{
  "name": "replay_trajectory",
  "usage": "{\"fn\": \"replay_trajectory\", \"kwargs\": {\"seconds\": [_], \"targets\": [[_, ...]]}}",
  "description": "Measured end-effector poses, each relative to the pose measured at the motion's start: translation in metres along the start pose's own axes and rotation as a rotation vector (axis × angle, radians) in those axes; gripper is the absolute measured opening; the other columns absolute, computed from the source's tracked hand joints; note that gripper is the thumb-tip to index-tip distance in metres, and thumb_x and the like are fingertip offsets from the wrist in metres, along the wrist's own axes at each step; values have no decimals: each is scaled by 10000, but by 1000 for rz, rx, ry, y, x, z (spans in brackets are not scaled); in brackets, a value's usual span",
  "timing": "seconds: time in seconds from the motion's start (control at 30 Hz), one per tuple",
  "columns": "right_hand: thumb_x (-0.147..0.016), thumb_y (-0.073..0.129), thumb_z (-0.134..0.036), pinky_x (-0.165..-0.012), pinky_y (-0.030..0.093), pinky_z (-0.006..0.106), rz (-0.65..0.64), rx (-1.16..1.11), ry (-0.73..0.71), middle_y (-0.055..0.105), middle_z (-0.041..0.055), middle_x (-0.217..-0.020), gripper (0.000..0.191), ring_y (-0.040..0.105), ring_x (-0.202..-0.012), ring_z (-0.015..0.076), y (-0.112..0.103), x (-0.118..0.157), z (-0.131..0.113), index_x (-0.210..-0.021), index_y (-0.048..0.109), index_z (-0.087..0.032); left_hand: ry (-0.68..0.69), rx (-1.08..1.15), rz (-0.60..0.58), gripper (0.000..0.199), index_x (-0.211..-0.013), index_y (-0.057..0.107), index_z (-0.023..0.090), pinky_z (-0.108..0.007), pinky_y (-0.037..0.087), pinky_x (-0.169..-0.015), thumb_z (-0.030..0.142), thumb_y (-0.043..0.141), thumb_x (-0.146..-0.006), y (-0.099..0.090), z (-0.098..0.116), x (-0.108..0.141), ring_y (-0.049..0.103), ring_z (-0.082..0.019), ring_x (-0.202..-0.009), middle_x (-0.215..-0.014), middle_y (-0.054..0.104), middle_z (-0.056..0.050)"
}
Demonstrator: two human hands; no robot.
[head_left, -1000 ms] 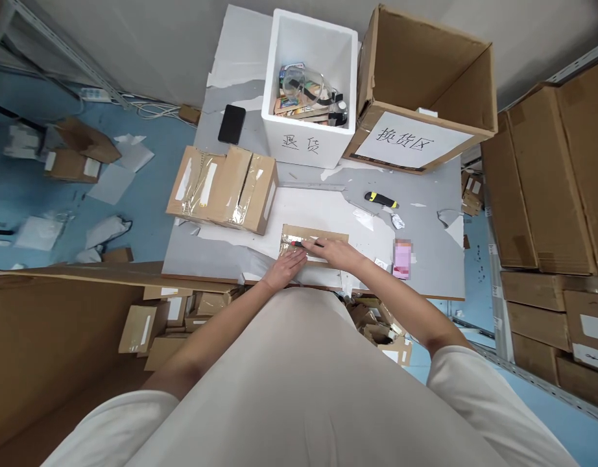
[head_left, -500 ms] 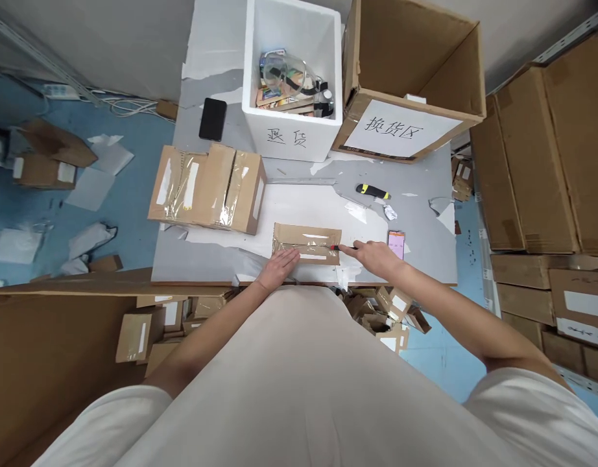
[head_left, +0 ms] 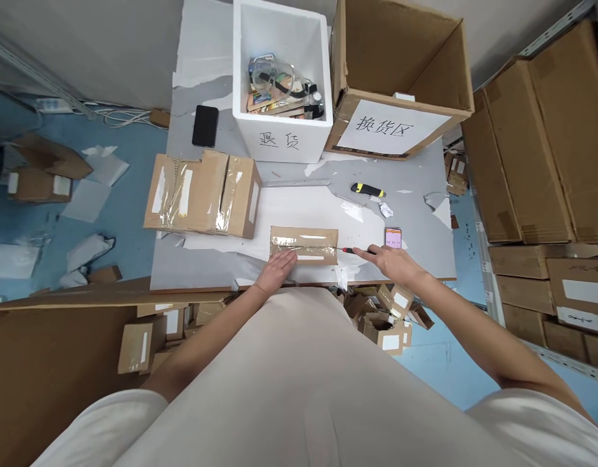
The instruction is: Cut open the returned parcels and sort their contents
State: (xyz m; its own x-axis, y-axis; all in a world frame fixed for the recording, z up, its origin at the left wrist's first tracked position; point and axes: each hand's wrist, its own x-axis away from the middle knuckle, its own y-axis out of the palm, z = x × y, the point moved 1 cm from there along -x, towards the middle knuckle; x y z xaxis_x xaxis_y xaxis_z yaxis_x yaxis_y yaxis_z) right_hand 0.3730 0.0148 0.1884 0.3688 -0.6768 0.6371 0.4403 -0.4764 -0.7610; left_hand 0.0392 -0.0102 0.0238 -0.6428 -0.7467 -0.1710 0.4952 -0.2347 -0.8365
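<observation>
A small flat cardboard parcel sealed with clear tape lies near the table's front edge. My left hand rests flat on its near left corner, fingers together, pressing it down. My right hand is closed around a slim red-tipped cutter. The cutter's tip sits just past the parcel's right end, a little apart from it.
A phone with a lit screen lies beside my right hand. A larger taped box, a black phone, a white foam bin, a big open carton and a yellow-black knife stand farther back. Cartons line the right.
My right hand has drawn the cutter from the parcel's left part along its top to beyond its right end. My left hand has stayed on the parcel.
</observation>
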Motion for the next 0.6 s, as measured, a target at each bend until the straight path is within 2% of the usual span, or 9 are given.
{"fn": "replay_trajectory", "kwargs": {"seconds": [0.07,0.13,0.23,0.33,0.4,0.5,0.53,0.6], "targets": [[-740,389,68,-555,376,241,58,-96,-15,615,75,-1050,874,604,-767,175,11,7,9,-1478,273,-385,-20,-1,-6,490,-1277,546,154,-460,423,-1060,-11,367,-852,-2,1,-2,481,-237,-1299,-1266,621,-129],[-812,387,-8,-574,414,247,164,-316,-13,621,74,-1049,748,601,-777,176,26,11,14,-1464,320,-367,-26,-5,-3,470,-1254,560,152,-454,432,-1044,-3,369,-853,-4,3,-4,496,-239,-1285,-1264,623,-128],[-928,395,-265,-605,494,282,390,-907,107,619,87,-1119,571,611,-789,176,53,1,1,-1486,281,-311,-34,-21,-9,409,-1220,577,159,-433,441,-1013,43,411,-865,-13,9,-8,533,-241,-1242,-1243,633,-131],[-895,461,-485,-589,544,310,559,-1561,295,595,104,-1179,701,640,-851,196,79,-29,-37,-1506,189,-275,-99,-70,-43,390,-1258,549,187,-433,423,-1001,160,491,-873,-31,13,-17,532,-257,-1224,-1266,606,-138],[-829,543,-550,-624,560,319,624,-1852,367,586,105,-1194,752,639,-958,219,90,-51,-66,-1468,263,-269,-206,-129,-59,577,-1349,461,187,-501,351,-1051,305,622,-808,-46,11,-25,433,-323,-1304,-1368,505,-172],[-763,619,-571,-664,556,312,687,-2063,426,591,98,-1199,722,640,-975,211,98,-75,-92,-1381,386,-279,-372,-178,-121,1086,-1461,265,168,-622,217,-1088,473,798,-565,-63,1,-39,233,-430,-1388,-1487,312,-220],[-753,632,-569,-664,552,307,701,-2089,437,593,96,-1199,713,645,-957,205,99,-79,-95,-1365,403,-283,-388,-166,-156,1175,-1470,231,167,-630,211,-1088,486,820,-505,-66,-4,-44,228,-439,-1382,-1487,298,-224],[-749,639,-559,-666,546,302,722,-2095,433,593,95,-1201,707,651,-931,197,99,-82,-92,-1360,410,-286,-353,-106,-202,1216,-1461,234,155,-585,259,-1094,474,831,-450,-68,-15,-52,296,-422,-1343,-1439,343,-221]]}}
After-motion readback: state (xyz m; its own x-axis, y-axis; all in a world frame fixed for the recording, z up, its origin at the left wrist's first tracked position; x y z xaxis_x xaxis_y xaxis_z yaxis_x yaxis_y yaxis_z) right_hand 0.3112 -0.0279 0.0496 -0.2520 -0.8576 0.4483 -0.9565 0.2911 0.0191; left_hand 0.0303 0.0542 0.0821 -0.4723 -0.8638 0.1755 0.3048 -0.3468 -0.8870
